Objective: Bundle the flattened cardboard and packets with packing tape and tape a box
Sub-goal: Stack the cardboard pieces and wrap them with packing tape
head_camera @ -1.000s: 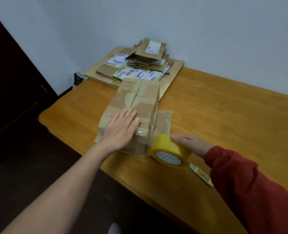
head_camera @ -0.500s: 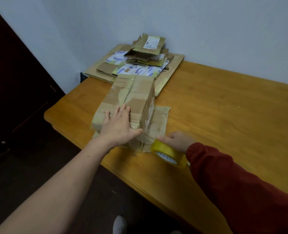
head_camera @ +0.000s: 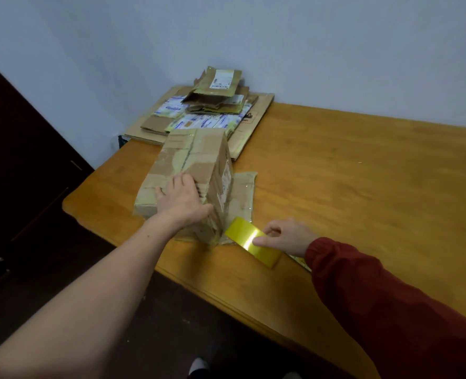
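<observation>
A worn brown cardboard box [head_camera: 196,160] with old tape on it stands near the table's front left corner, on a flat padded packet [head_camera: 244,190]. My left hand [head_camera: 182,199] lies flat on the box's near top, fingers spread, thumb over its right edge. My right hand [head_camera: 283,237] grips a yellow roll of packing tape [head_camera: 251,240] just right of the box's near corner, low by the table. A pile of flattened cardboard and packets [head_camera: 207,110] lies at the back left against the wall.
The wooden table [head_camera: 349,187] stretches to the right and back. A white wall runs behind it. A dark door or cabinet [head_camera: 21,165] stands at the left. A thin yellow strip [head_camera: 300,261] lies under my right wrist. Shoes show on the dark floor below.
My right hand turned the tape roll so its broad yellow face shows and drew it slightly right of the box. My left hand stayed pressed on the box top.
</observation>
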